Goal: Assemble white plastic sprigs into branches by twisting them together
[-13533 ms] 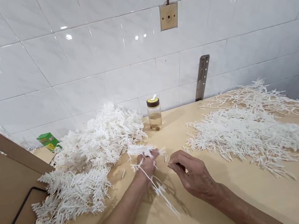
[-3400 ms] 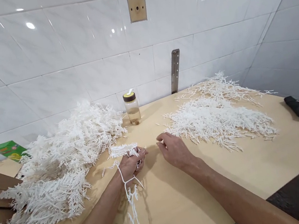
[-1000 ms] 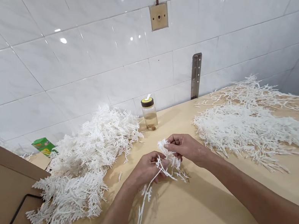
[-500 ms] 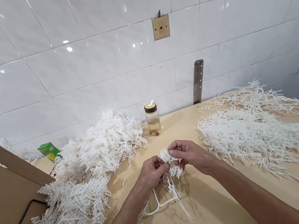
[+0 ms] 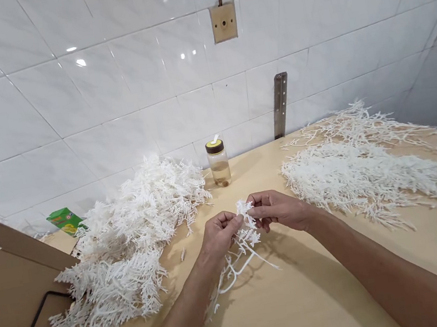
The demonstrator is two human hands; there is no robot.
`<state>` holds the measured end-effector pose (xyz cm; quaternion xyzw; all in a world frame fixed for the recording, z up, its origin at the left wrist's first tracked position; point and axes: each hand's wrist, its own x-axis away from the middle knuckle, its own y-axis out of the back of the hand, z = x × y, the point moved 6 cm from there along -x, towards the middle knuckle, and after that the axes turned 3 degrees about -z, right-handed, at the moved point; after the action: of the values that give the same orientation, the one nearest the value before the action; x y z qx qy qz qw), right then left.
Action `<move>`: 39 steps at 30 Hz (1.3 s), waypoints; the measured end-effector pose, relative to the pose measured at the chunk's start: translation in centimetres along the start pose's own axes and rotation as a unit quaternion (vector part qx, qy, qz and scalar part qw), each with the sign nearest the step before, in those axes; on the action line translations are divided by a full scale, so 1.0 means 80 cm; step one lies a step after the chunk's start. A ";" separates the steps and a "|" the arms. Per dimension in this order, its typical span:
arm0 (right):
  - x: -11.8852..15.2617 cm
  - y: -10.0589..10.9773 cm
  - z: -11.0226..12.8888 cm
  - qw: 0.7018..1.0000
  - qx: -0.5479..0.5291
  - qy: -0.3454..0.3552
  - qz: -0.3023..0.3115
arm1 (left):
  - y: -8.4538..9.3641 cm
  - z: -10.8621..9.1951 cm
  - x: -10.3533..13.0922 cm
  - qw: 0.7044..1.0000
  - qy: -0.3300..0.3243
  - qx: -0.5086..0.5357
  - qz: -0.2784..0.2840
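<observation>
Over the middle of the table, both of my hands pinch one white branching sprig, plastic-looking, (image 5: pixel 249 232) with a frilly top and thin bare stems hanging below. My left hand (image 5: pixel 223 234) grips it from the left, thumb and fingers pressed together near the top. From the other side my right hand (image 5: pixel 280 210) holds the frilly tip between thumb and forefinger. The lower stems trail down beside my left wrist, partly hidden by that forearm. A tall heap of frilly white sprigs (image 5: pixel 143 216) lies to the left, and a flatter pile of thin white branches (image 5: pixel 363 169) to the right.
Behind my hands a lidded jar with liquid (image 5: pixel 220 170) stands near the tiled wall. A green box (image 5: pixel 64 221) sits at the back left. At far left is a cardboard box (image 5: pixel 20 311). A metal bracket (image 5: pixel 280 106) leans against the wall.
The held sprig has turned, its bare stems now swinging lower left and right. My right fingers have shifted slightly on its tip. The whole view has moved a little.
</observation>
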<state>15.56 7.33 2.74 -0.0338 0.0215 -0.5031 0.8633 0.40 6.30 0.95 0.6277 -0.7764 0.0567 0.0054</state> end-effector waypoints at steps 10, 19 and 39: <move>-0.011 0.009 -0.012 0.993 -0.028 -0.003 -0.115 | 0.008 -0.005 -0.003 0.979 -0.122 -0.124 -0.104; -0.008 0.025 -0.013 0.980 -0.058 0.003 -0.191 | -0.001 0.010 -0.007 0.985 -0.083 -0.150 -0.015; -0.016 0.014 -0.019 0.959 0.058 0.104 -0.258 | -0.004 0.021 -0.001 0.988 0.099 0.113 0.043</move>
<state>15.81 8.91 1.10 0.0647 0.0724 -0.7100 0.6975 0.80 6.17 -0.69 0.5813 -0.7872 0.2055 0.0087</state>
